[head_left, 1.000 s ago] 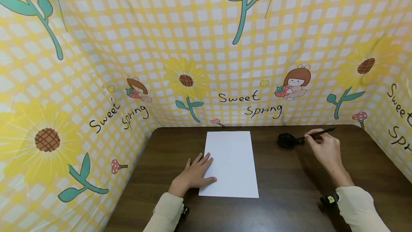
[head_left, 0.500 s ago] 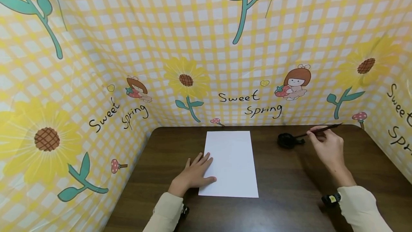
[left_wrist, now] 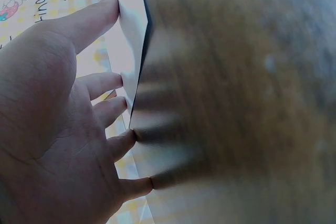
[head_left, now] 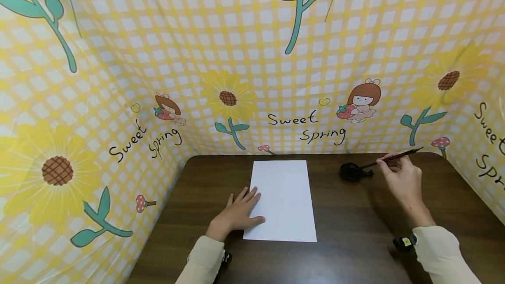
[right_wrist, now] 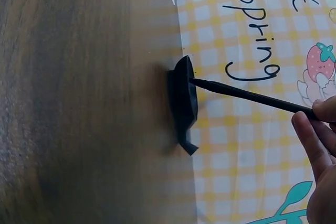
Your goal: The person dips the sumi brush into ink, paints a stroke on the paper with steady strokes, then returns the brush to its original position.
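Note:
On the dark table lies a blank white sheet of paper (head_left: 286, 200). My left hand (head_left: 235, 214) rests on its left edge with fingers spread; in the left wrist view the fingertips (left_wrist: 122, 143) press down along that edge. To the right of the sheet sits a small black ink dish (head_left: 350, 172) with a short handle-like end. My right hand (head_left: 403, 183) pinches a dark, slim writing brush (head_left: 394, 157) between thumb and fingers. The brush slants, its lower end at the dish; in the right wrist view the tip meets the ink dish (right_wrist: 182, 100) at its rim, the bristles partly hidden.
The brown wooden table (head_left: 343, 257) has rounded far corners. A yellow checked cloth (head_left: 244, 56) with flowers and lettering hangs around its back and sides. Small black devices are strapped at both wrists, below cream sleeves (head_left: 443, 249).
My right hand has shifted slightly right and away, and the brush now stands at a steeper slant over the dish. The left hand and the paper have stayed in place.

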Tool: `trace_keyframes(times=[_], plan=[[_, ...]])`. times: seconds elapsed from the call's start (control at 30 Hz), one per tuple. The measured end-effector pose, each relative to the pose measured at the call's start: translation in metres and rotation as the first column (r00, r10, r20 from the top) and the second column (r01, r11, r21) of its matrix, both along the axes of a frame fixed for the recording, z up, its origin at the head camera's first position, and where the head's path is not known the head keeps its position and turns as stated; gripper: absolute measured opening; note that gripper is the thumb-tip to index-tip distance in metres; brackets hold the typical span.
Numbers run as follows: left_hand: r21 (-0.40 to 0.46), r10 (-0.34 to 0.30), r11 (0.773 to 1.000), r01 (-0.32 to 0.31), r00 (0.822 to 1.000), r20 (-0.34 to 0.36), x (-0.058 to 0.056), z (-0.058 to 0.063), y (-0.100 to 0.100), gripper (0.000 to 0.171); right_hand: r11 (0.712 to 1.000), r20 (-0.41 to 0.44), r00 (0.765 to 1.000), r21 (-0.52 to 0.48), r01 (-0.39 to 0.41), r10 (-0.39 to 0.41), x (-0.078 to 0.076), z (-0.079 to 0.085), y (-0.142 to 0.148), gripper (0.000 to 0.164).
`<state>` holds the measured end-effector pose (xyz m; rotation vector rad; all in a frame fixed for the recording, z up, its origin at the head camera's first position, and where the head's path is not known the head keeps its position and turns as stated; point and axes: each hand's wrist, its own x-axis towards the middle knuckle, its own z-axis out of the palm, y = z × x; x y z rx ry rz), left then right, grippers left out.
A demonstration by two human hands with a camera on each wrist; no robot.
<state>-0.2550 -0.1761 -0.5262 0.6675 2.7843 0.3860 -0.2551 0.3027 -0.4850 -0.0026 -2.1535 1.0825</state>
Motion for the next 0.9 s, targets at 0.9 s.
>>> trace_keyframes(times=[0.9], plan=[[-0.004, 0.005, 1.000, -0.005, 1.000, 0.009, -0.001, -0.002, 0.000, 0.086, 1.000, 0.012, 1.000, 0.005, 0.028, -0.029, -0.001, -0.009, 0.004, 0.014]])
